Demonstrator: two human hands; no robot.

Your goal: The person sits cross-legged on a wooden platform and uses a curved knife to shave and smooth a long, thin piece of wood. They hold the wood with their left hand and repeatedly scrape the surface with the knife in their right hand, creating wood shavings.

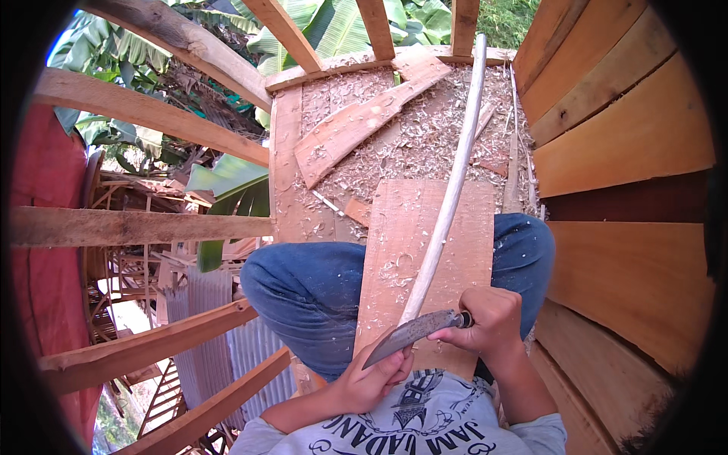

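A long, pale peeled stick [453, 186] runs from near my chest to the far railing, lying over a flat wooden board [387, 250] across my lap. My left hand [374, 381] is closed around its near end, just below the blade. My right hand [485, 320] grips the dark handle of a broad knife [409, 334]. The blade points left and crosses over the near end of the stick, close to my left fingers. Part of the stick's near end is hidden behind blade and hand.
Shavings [432, 121] cover the plank floor ahead. A loose plank [353, 129] lies at an angle there, with a smaller piece near the railing. Wooden slats [144, 225] rail the left and far sides. A plank wall [629, 144] stands close on my right.
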